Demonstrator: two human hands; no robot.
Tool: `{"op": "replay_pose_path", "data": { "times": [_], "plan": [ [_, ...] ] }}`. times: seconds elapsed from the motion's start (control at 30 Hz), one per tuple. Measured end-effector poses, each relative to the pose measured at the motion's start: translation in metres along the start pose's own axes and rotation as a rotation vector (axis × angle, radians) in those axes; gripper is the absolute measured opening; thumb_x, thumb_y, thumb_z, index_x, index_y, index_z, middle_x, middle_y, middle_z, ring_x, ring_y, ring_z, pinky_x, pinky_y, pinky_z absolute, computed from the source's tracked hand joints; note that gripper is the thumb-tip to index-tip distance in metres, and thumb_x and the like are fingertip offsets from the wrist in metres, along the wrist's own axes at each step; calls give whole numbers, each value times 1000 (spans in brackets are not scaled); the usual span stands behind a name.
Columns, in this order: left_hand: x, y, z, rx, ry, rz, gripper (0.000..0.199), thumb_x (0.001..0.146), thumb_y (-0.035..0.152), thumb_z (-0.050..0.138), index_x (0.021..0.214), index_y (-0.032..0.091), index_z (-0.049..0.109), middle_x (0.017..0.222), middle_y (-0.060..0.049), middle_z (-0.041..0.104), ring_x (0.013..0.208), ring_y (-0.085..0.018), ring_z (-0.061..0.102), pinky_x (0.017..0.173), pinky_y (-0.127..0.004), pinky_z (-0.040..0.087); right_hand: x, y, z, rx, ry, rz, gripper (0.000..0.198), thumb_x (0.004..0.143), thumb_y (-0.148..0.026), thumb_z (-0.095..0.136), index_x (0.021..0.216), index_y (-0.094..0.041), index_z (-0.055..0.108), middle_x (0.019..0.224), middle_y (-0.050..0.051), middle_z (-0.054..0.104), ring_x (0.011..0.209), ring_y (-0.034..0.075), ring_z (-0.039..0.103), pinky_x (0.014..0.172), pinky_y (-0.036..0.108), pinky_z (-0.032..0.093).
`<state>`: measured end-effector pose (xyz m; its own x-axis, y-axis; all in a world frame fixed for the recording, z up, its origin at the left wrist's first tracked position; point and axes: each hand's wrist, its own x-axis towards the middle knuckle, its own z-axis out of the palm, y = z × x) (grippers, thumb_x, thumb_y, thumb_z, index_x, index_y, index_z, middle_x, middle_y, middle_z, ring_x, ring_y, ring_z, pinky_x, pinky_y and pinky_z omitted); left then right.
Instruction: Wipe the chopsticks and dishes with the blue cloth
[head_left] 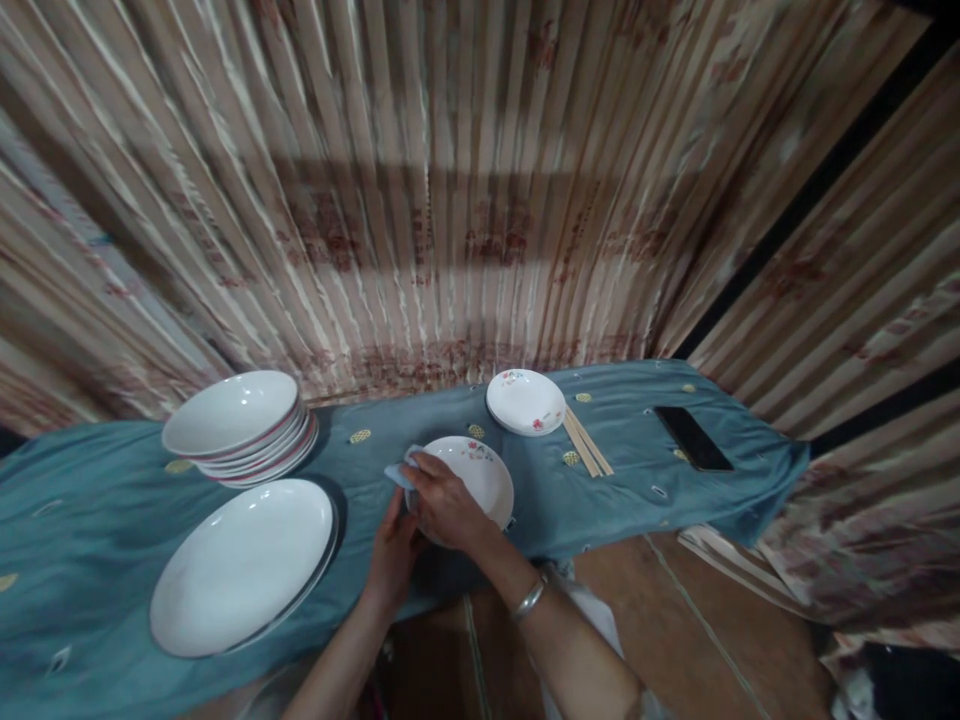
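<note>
A white plate (487,480) with a small flower pattern is at the front of the table, tilted a little. My left hand (394,548) has its fingers closed on the plate's left rim. My right hand (444,498) presses a light blue cloth (401,474) against the same rim, its fingers closed round it. Part of the plate is hidden under my right hand and wrist. Behind it to the right lie small flowered plates (525,402), one on another, with wooden chopsticks (588,442) beside them.
On the left stand a stack of white bowls (232,415) with red rims and large oval platters (244,565). A black phone (693,438) lies at the right on the teal tablecloth (622,515). A patterned curtain (450,200) hangs along the table's back edge.
</note>
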<state>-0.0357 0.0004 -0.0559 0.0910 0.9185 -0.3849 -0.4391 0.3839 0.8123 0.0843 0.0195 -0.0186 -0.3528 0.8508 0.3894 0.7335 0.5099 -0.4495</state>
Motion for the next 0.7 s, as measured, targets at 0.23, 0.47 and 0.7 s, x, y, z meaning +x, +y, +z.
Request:
{"op": "replay_pose_path", "data": {
  "times": [0.23,0.47,0.7],
  "plan": [
    [3,1,-1,2,-3,13,82,65,29,78,140,29,45,137,-9,57,110,-29,63,80,-35,57,8,27,1,-141,19,157,49,84,0,46,131,-12,53,137,16,52,129,24,44,109,43,41],
    [-2,7,-2,22,-49,-9,80,69,27,76,141,28,44,114,-6,70,91,-22,68,75,-33,57,-5,51,-14,-280,17,238,45,88,0,42,129,-9,54,135,16,54,128,22,46,111,39,38],
    [-5,9,1,8,-51,-23,80,69,28,76,141,28,44,106,-6,72,89,-22,69,76,-34,57,-25,65,-21,-369,39,337,40,89,-2,39,121,-10,62,124,17,62,114,23,56,103,40,42]
  ]
}}
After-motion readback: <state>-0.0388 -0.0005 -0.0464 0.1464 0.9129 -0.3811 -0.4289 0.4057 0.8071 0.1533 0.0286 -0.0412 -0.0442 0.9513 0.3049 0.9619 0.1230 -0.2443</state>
